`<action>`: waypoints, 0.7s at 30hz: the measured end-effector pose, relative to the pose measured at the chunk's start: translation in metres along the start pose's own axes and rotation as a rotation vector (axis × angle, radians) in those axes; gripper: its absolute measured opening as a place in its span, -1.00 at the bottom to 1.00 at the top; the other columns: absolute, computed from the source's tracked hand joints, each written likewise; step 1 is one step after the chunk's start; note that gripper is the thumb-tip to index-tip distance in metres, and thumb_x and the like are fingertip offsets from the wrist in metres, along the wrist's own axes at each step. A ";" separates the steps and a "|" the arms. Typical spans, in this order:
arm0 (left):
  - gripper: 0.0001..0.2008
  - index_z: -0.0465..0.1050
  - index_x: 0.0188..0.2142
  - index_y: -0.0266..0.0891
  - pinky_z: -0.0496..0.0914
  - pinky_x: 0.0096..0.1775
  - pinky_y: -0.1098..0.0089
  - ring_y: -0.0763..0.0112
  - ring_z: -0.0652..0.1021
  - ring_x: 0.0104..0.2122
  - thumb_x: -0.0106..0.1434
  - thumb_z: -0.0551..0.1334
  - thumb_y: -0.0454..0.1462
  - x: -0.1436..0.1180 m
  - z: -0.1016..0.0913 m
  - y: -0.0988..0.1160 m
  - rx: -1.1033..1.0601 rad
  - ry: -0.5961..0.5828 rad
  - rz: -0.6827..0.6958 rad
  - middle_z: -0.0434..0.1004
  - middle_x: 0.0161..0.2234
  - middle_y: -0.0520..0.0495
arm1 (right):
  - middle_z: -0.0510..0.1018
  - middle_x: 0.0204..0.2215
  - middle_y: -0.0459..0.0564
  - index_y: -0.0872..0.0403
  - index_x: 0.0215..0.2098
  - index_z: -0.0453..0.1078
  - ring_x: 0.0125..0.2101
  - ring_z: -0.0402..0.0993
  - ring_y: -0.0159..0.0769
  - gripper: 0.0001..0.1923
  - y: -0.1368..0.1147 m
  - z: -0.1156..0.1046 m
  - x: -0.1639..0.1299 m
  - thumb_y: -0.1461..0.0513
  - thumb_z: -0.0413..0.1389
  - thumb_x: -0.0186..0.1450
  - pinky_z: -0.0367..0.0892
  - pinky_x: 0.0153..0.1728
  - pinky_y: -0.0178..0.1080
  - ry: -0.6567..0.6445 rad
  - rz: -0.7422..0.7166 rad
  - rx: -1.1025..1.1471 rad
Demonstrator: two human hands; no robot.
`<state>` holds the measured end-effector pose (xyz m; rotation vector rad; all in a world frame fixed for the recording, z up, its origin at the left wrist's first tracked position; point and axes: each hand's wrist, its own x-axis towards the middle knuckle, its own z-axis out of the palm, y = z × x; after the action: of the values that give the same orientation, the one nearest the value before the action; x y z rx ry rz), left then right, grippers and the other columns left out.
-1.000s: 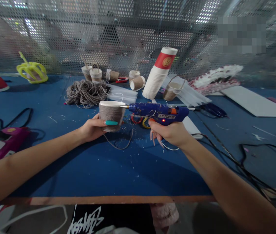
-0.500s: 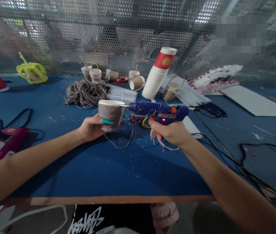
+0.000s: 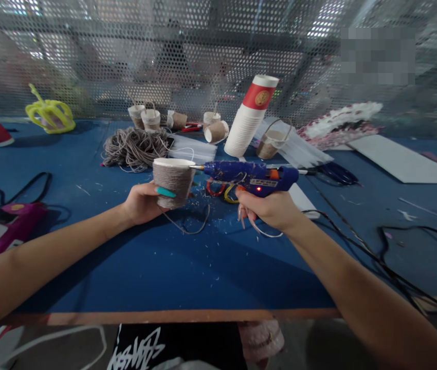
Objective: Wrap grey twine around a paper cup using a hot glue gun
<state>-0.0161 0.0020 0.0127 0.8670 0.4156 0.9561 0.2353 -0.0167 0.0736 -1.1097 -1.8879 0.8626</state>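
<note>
My left hand (image 3: 143, 203) is closed around a paper cup (image 3: 174, 182) wrapped in grey cord, its white rim bare at the top. A loose tail of cord (image 3: 191, 232) hangs from the cup's base. In my right hand (image 3: 267, 208) is a blue hot glue gun (image 3: 237, 172) with a lit red light and an orange trigger. Its metal nozzle meets the cup's right side just under the rim. Behind the gun lie scissors (image 3: 231, 195) with red and yellow handles, partly hidden.
A bundle of grey cord (image 3: 135, 149) lies behind the cup. A stack of paper cups (image 3: 245, 128) leans at the back, near a small basket (image 3: 270, 146). A magenta glue gun (image 3: 21, 218) rests at left. Black cables (image 3: 372, 252) cross the right side.
The cup in my left hand has shifted very slightly left. The glue gun's nozzle stays against its upper edge, and both grips are unchanged.
</note>
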 end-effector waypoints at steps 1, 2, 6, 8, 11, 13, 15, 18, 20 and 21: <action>-0.23 0.38 0.18 -0.22 0.50 -0.17 0.30 0.23 0.65 -0.24 -0.12 0.31 -0.30 0.000 0.000 0.000 -0.010 0.002 0.000 0.68 -0.22 -0.09 | 0.26 -0.85 -0.20 -0.02 -0.71 0.13 -0.81 0.30 -0.39 -0.73 0.000 0.000 0.000 0.22 0.10 0.07 0.36 -0.71 -0.27 0.002 -0.001 0.002; -0.23 0.38 0.17 -0.23 0.50 -0.17 0.29 0.23 0.65 -0.24 -0.13 0.31 -0.30 0.000 0.000 0.000 -0.019 0.005 0.000 0.68 -0.22 -0.09 | 0.26 -0.85 -0.20 -0.03 -0.71 0.12 -0.81 0.31 -0.38 -0.73 0.000 0.000 0.000 0.22 0.09 0.07 0.37 -0.71 -0.26 0.004 -0.003 0.004; -0.22 0.37 0.18 -0.21 0.50 -0.16 0.29 0.23 0.64 -0.22 -0.12 0.30 -0.30 0.000 -0.002 0.000 -0.008 0.011 0.000 0.68 -0.22 -0.08 | 0.26 -0.86 -0.20 -0.03 -0.72 0.12 -0.82 0.32 -0.36 -0.74 0.000 0.000 0.000 0.22 0.08 0.06 0.39 -0.71 -0.25 0.012 -0.001 0.004; -0.20 0.34 0.20 -0.21 0.49 -0.14 0.30 0.24 0.64 -0.22 -0.12 0.30 -0.29 0.000 -0.003 0.000 0.014 0.000 0.005 0.68 -0.22 -0.07 | 0.26 -0.87 -0.21 -0.02 -0.72 0.13 -0.82 0.32 -0.37 -0.74 0.000 0.000 0.000 0.22 0.08 0.06 0.38 -0.71 -0.26 0.014 -0.001 0.004; -0.19 0.33 0.21 -0.22 0.49 -0.13 0.29 0.24 0.64 -0.24 -0.12 0.29 -0.28 0.000 -0.003 0.000 0.044 -0.012 0.011 0.68 -0.25 -0.08 | 0.27 -0.86 -0.21 -0.02 -0.72 0.12 -0.80 0.33 -0.38 -0.73 0.001 0.000 0.000 0.24 0.09 0.07 0.39 -0.70 -0.28 0.013 -0.008 0.006; -0.20 0.35 0.19 -0.22 0.50 -0.14 0.28 0.24 0.64 -0.26 -0.13 0.28 -0.28 0.001 -0.002 0.000 0.042 -0.010 0.015 0.68 -0.26 -0.08 | 0.27 -0.86 -0.21 -0.02 -0.72 0.13 -0.79 0.35 -0.38 -0.72 0.002 -0.001 0.000 0.25 0.09 0.07 0.40 -0.69 -0.29 0.006 -0.008 0.013; -0.21 0.37 0.17 -0.23 0.50 -0.17 0.29 0.24 0.64 -0.27 -0.15 0.27 -0.29 0.001 0.000 0.001 0.033 -0.007 0.018 0.68 -0.25 -0.09 | 0.26 -0.87 -0.22 -0.02 -0.72 0.14 -0.80 0.34 -0.38 -0.72 0.002 -0.001 0.000 0.25 0.10 0.07 0.39 -0.70 -0.29 0.005 -0.004 0.019; -0.22 0.37 0.17 -0.23 0.50 -0.18 0.31 0.25 0.64 -0.28 -0.16 0.26 -0.30 0.000 0.001 0.001 0.025 -0.001 0.022 0.68 -0.26 -0.09 | 0.26 -0.88 -0.22 -0.02 -0.73 0.13 -0.81 0.34 -0.37 -0.71 0.002 -0.001 0.000 0.25 0.11 0.07 0.38 -0.71 -0.30 0.005 -0.004 0.019; -0.21 0.37 0.17 -0.22 0.50 -0.18 0.30 0.25 0.64 -0.27 -0.15 0.26 -0.31 0.000 0.000 0.001 0.024 0.002 0.021 0.68 -0.26 -0.08 | 0.27 -0.88 -0.21 -0.02 -0.73 0.13 -0.81 0.34 -0.37 -0.70 0.002 -0.001 0.000 0.25 0.11 0.08 0.36 -0.72 -0.30 0.004 -0.005 0.016; -0.21 0.36 0.18 -0.22 0.50 -0.18 0.29 0.24 0.64 -0.26 -0.15 0.26 -0.31 0.000 -0.001 0.001 0.027 0.003 0.020 0.68 -0.26 -0.09 | 0.27 -0.88 -0.21 -0.02 -0.74 0.13 -0.81 0.34 -0.37 -0.69 0.002 -0.001 0.000 0.24 0.12 0.08 0.35 -0.73 -0.31 0.003 -0.003 0.013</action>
<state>-0.0172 0.0027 0.0131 0.8953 0.4242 0.9723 0.2367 -0.0159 0.0727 -1.1001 -1.8782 0.8698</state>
